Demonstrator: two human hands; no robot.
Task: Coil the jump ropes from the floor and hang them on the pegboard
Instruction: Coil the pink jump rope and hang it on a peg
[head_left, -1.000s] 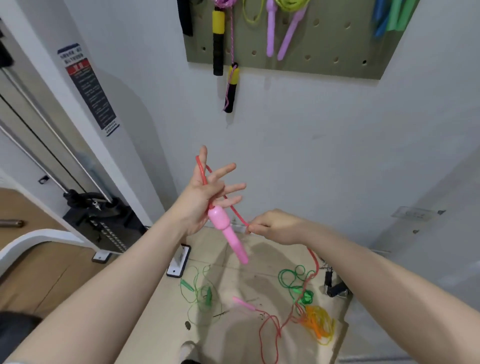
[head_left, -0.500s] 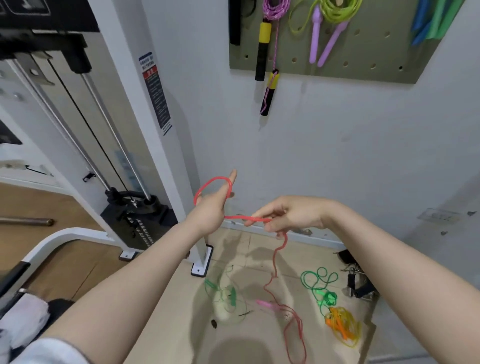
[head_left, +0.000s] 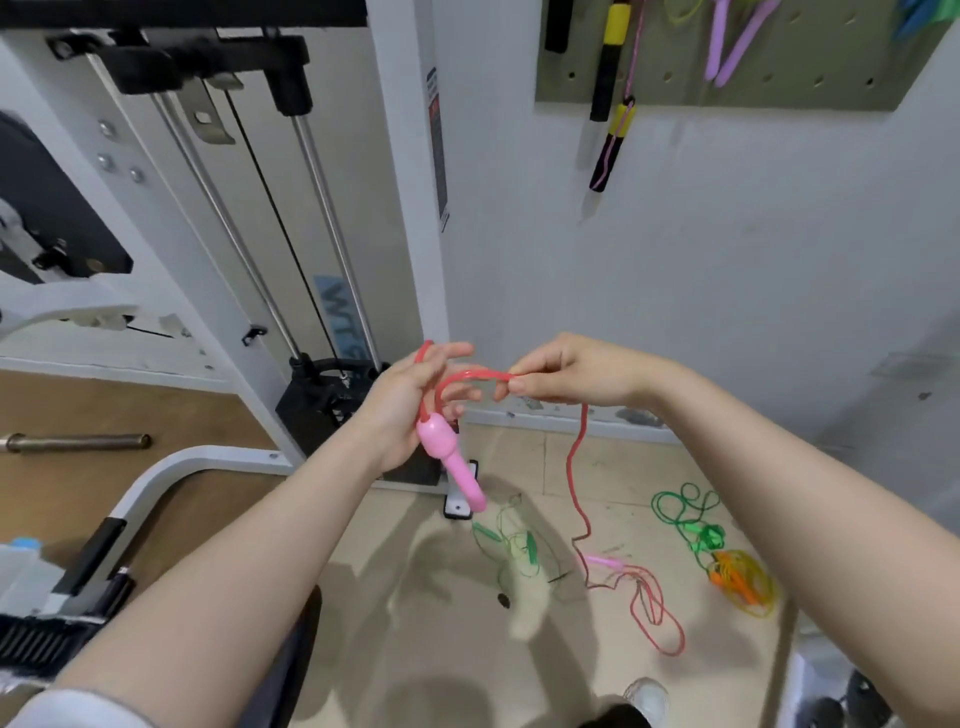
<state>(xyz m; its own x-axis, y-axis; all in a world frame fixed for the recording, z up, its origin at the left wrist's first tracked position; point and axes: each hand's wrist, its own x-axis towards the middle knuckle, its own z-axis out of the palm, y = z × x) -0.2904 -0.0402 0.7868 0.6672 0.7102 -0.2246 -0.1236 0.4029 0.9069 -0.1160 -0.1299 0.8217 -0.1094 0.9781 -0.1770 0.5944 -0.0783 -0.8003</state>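
Note:
My left hand (head_left: 410, 402) grips a pink handle (head_left: 452, 462) of the red jump rope (head_left: 577, 467), with red loops wound over its fingers. My right hand (head_left: 561, 376) pinches the same red cord just to the right and holds it taut between the hands. From there the cord drops to the floor, where its second pink handle (head_left: 602, 561) and loose red loops lie. A green rope (head_left: 511, 545), a second green rope (head_left: 693, 522) and an orange-yellow rope (head_left: 743, 577) lie on the tiles. The olive pegboard (head_left: 779, 78) hangs on the wall at the upper right.
The pegboard carries a yellow-black handled rope (head_left: 610, 109), purple handles (head_left: 727, 47) and a blue-green item at its right corner. A white cable machine (head_left: 291, 234) with steel rods and a weight stack stands at the left. A metal bar (head_left: 78, 442) lies on the wooden floor.
The view swung left and down. My right hand brought the red cord closer to the left hand, and the pink handle shows again below my left palm.

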